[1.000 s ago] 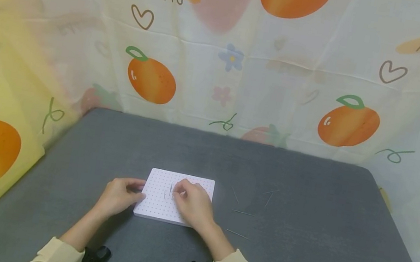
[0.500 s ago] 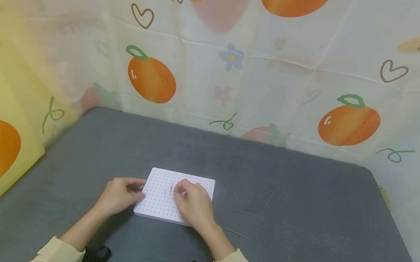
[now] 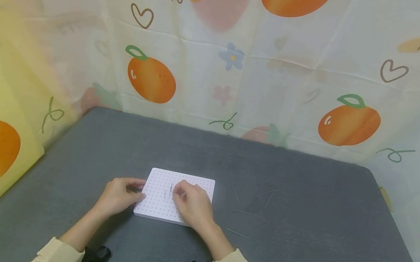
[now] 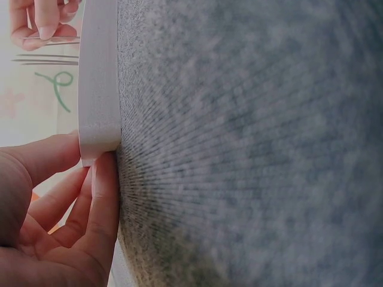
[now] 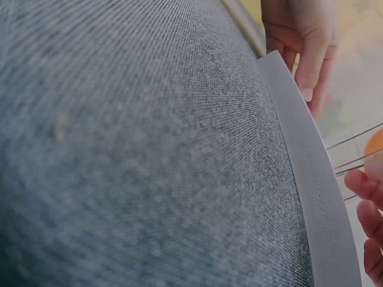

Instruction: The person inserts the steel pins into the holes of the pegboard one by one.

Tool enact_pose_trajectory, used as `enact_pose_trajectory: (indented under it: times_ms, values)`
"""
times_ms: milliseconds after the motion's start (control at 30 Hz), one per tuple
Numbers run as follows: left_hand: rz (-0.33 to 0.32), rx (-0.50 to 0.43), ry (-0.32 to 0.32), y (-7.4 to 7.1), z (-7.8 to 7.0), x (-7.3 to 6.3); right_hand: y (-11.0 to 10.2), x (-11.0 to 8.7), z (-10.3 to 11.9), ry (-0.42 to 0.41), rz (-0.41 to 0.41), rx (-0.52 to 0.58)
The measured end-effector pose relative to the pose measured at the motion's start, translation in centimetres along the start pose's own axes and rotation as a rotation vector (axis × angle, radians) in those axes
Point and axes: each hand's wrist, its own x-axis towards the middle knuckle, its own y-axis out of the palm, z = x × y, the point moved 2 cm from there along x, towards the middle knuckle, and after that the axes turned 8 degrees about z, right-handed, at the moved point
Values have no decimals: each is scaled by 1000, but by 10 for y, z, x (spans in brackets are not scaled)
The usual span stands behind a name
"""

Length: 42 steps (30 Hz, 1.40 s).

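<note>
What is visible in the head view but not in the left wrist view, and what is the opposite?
Only the head view: loose pins lying on the gray tabletop, the pale sleeves, and the dotted top of the white board.
Only the left wrist view: the tabletop's fine ribbing, close up.
Both: the board's side, upright pins on it, the left hand gripping its edge, and the right hand above it.

Matt plastic board, metal pins

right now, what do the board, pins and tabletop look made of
Board: probably plastic, matte white, with a mostly smooth edge. Pins: likely smooth metal, being thin, straight and grey. Tabletop: apparently covered in dull grey cloth; close up, fine woven ribbing shows.
</note>
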Motion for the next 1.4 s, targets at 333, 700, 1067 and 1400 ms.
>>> enact_pose_trajectory:
  times_ms: [333, 700, 1067, 1400]
  values:
    - [0, 0, 5, 0, -1, 0, -1, 0, -1, -18, 25, -15]
    - [-14, 3, 15, 0, -2, 0, -9, -7, -10, -33, 34, -1]
    - [-4, 8, 9, 0, -1, 1, -32, -14, -21, -23, 54, 42]
    - [-4, 5, 3, 0, -1, 1, -52, -22, -42, -63, 12, 108]
